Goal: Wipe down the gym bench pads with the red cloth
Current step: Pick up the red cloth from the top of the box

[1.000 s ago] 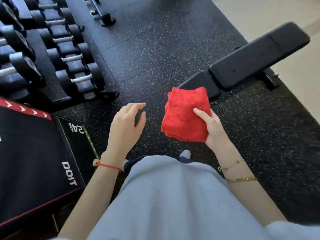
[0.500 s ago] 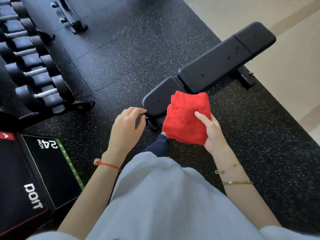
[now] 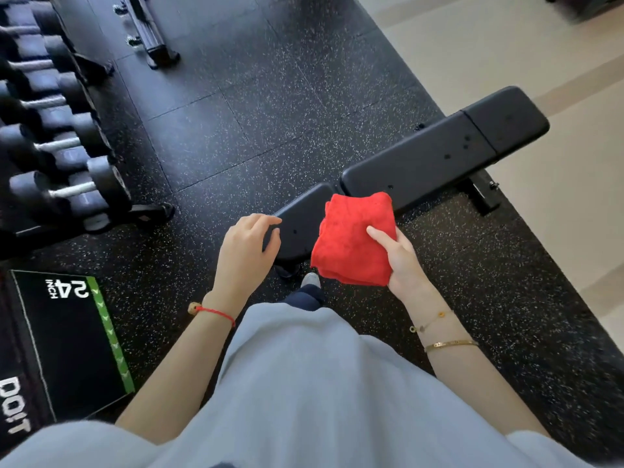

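A black gym bench lies low on the floor, running from centre to upper right. Its short seat pad (image 3: 299, 228) is nearest me, and the long back pad (image 3: 425, 167) stretches away, ending in a head section (image 3: 506, 126). A folded red cloth (image 3: 351, 241) hovers above the gap between seat and back pads, hiding part of both. My right hand (image 3: 401, 261) grips it from the right, thumb lying across the top. My left hand (image 3: 244, 251) hangs empty above the seat pad's near left corner, its fingers loosely curled.
A rack of black dumbbells (image 3: 64, 153) fills the left side. A black plyo box marked 24 inch (image 3: 71, 336) sits at lower left. Another bench's foot (image 3: 148, 38) stands at the top. Speckled rubber flooring (image 3: 270, 106) gives way to pale floor (image 3: 557, 231) on the right.
I have moved toward the bench, so the seat pad now lies right under my hands. Both hands keep their pose, and the cloth stays in my right hand.
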Motion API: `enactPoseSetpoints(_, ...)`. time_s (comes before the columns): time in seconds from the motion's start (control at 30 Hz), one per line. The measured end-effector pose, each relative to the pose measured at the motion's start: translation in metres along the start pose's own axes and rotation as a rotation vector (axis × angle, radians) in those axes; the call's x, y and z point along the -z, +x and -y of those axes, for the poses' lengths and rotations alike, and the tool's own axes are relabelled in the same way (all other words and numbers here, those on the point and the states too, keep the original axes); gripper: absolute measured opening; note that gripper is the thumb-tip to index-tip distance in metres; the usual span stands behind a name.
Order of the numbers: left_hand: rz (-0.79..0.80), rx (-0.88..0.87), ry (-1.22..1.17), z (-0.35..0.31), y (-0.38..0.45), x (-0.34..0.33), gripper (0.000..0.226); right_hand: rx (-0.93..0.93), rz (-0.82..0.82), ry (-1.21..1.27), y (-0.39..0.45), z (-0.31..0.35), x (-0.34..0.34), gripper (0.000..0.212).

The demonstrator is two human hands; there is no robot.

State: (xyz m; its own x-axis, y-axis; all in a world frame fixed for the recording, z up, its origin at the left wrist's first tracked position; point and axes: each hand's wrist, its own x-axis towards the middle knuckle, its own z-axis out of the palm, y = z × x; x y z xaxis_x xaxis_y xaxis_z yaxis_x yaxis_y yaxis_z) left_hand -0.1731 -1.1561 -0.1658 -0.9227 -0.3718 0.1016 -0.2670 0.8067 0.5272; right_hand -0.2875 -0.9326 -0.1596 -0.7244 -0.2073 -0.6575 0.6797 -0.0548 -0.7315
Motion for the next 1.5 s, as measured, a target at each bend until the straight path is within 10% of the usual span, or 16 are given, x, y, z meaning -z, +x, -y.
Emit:
enactPoseSetpoints(0.6,-0.152,0.334,0.075,-0.045,-0.001,-0.090,0.019,-0.047,0.224,-0.343,0.106,0.037,0.052,0.031)
enactPoseSetpoints(1.07,-0.232,0.475,0.088,0.034,-0.008,-0.233,0.022,0.114,0.238,-0.426,0.251,-0.061,0.074,0.024)
enactPoseSetpoints(1.5,-0.332,0.408,0.176,0.172,0.008,-0.376,0.024,0.728,0.350,-0.503,0.396,-0.129,0.016,0.023)
